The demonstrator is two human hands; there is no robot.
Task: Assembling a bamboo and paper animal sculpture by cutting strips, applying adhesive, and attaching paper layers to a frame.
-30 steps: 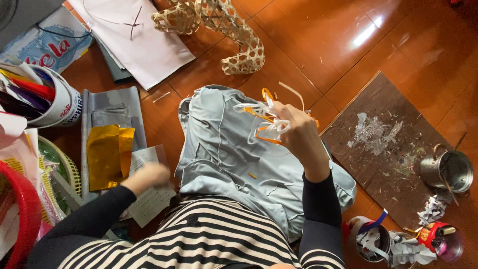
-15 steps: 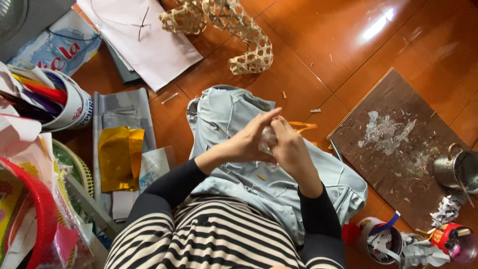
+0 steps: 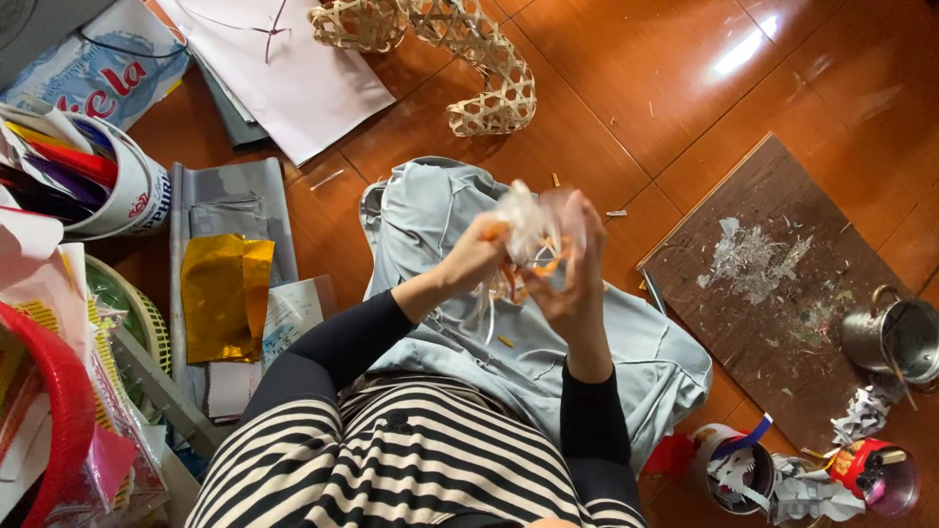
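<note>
Both hands meet above the lap, over a pale blue cloth [image 3: 587,342] spread across the knees on the wooden floor [image 3: 685,88]. The left hand [image 3: 476,259] has its fingers closed around one end of a small bundle of clear crinkled film and orange strips [image 3: 523,240], while the right hand [image 3: 572,269] has its fingers curled loosely about the other side, thumb and fingertips pinching the loose strands. The bundle is blurred, so its exact make-up is hard to tell, but it looks very light, limp and easily crushed, and the film is probably slippery; a gentle pinch at the gathered middle, where the strips cross, seems the surest hold. Nearby lie a gold foil sheet [image 3: 223,293], a woven bamboo frame [image 3: 469,59], a scrap-strewn brown board [image 3: 773,284] and a small metal pot [image 3: 895,337].
</note>
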